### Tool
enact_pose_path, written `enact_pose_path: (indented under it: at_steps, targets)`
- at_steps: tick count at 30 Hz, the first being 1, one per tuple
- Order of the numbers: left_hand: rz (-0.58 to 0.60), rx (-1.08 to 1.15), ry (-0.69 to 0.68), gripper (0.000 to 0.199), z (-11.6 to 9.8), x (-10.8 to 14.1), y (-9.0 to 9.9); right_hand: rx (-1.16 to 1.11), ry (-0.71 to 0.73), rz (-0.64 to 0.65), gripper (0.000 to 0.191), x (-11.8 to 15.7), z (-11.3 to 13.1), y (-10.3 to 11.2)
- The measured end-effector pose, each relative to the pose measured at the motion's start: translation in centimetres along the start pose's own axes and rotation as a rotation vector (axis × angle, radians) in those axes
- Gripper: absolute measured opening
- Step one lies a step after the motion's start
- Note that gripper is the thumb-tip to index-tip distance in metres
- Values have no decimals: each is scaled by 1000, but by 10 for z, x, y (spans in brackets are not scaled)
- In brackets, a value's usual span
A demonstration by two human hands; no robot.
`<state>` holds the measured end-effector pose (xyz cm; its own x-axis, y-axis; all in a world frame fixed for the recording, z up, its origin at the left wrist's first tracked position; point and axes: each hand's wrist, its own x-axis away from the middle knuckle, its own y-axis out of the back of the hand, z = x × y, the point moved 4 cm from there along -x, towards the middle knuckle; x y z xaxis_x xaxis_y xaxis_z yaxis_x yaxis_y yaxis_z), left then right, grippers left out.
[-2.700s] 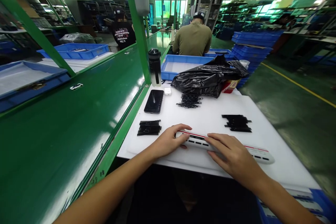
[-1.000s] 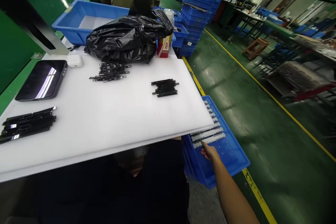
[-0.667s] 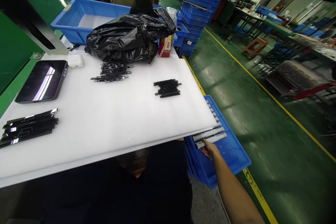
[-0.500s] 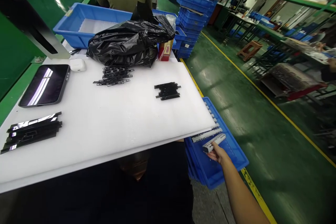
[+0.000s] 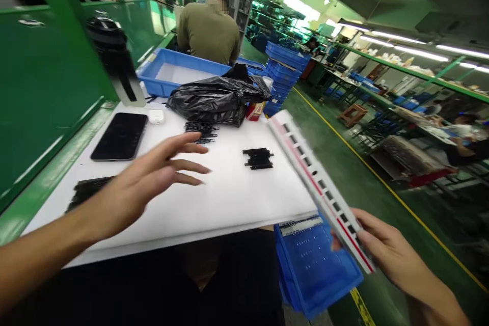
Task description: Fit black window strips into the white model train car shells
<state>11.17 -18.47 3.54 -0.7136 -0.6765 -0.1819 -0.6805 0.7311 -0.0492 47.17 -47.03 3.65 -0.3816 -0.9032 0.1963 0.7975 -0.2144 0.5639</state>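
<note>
My right hand (image 5: 393,254) grips the lower end of a long white perforated strip (image 5: 317,188) with a red line and a row of square windows. The strip slants up over the corner of a white plastic board (image 5: 229,214). My left hand (image 5: 156,178) hovers open above the board, fingers spread, touching nothing. Nearest to it lie small piles of black frame parts (image 5: 200,132) (image 5: 88,189); a third pile (image 5: 257,159) sits further right. A second white strip (image 5: 301,225) lies in a blue crate (image 5: 317,285) below the board's edge.
A black phone (image 5: 120,136) and a white earbud case (image 5: 156,116) lie on the board, with a black plastic bag (image 5: 214,102) behind. Beyond are a blue tray (image 5: 171,71), a seated co-worker (image 5: 208,30) and stacked blue crates (image 5: 284,74). Green floor lies right.
My right hand has lifted a white strip out of the blue crate and raised it over the board corner. My left hand has come into view, and the view has swung left.
</note>
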Motion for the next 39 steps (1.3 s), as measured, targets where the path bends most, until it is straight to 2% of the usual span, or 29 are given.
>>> enact_pose_path:
  at_steps: [2,3,5,8,9,10,13,16,18,22,28,33,39]
  targets:
    - [47,203,82,71,10,-12,-11,141,98,253,44,-27,34,-22]
    - [49,235,126,70,16,-14,-14,205,141,348,42,-41,46,-33]
    - [29,142,231,56,28,-11,-15,293,188,500,39,-69,59,-50]
    - [-29,-33,369,35,43,4,-7,360,150,692,39,-109,68,-75]
    - [-44,-61,392,33,47,9,-3,393,162,687,39,-122,73,-84]
    - [-57,-81,397,33,51,13,0,429,200,629,39,-137,81,-93]
    - [-86,-159,331,33,61,17,7,502,400,276,32,-183,116,-125]
    - [-105,-138,297,32,69,17,10,624,632,68,28,-229,148,-166]
    - [-131,-63,297,35,71,16,11,753,784,28,28,-257,160,-191]
    - [-136,-22,308,34,72,15,12,839,892,81,22,-293,161,-215]
    - [-130,-57,331,30,72,15,13,884,916,64,26,-290,162,-214]
    - [-136,-55,328,30,70,16,13,845,814,15,25,-279,162,-204]
    - [-122,-26,327,32,71,16,11,712,689,45,26,-271,161,-197]
